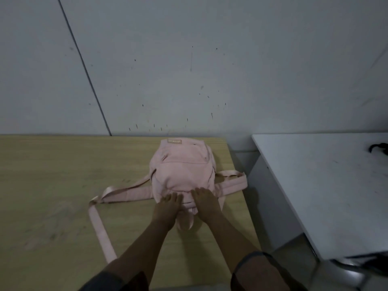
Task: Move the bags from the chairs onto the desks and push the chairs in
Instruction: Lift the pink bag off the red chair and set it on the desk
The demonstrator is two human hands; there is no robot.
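Observation:
A pink backpack [183, 166] lies flat on the wooden desk [52, 185], its top end toward me and its straps spread out left and right. My left hand [167, 204] rests on the bag's near edge with fingers spread. My right hand [204, 200] lies beside it on the same edge, fingers flat on the fabric. The bag's top handle loop pokes out between my wrists. No chair is visible.
A white desk [325, 185] stands to the right across a narrow gap, with a dark object [380, 148] at its far right edge. A grey wall [189, 59] runs right behind both desks. Something dark sits below the white desk at lower right.

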